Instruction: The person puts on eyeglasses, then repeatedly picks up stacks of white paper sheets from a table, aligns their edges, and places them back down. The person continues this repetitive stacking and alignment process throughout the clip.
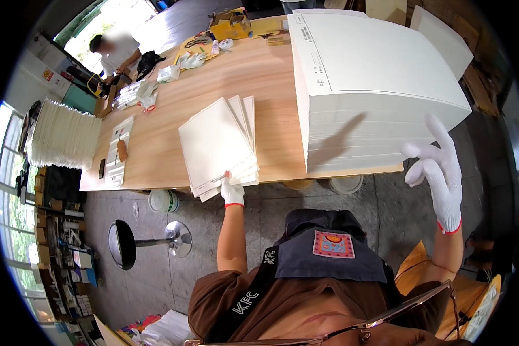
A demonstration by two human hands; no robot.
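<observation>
Sheets (218,144) fanned at table (155,155) edge, ten o'clock of the tall stack (375,75); left hand (232,193) fingers pinch them, right hand (438,167) fingers spread apart, empty, beside the stack. Sorting step, seemingly; squaring needs care.

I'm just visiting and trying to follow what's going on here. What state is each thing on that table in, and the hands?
Tall stack of white sheets: squared up, at the table's near edge.
Small pile of white sheets: fanned out, overhanging the edge.
Left hand: gloved, fingers on the small pile's near edge.
Right hand: gloved, open, raised by the tall stack's corner.
Table: wooden, loaded.
</observation>
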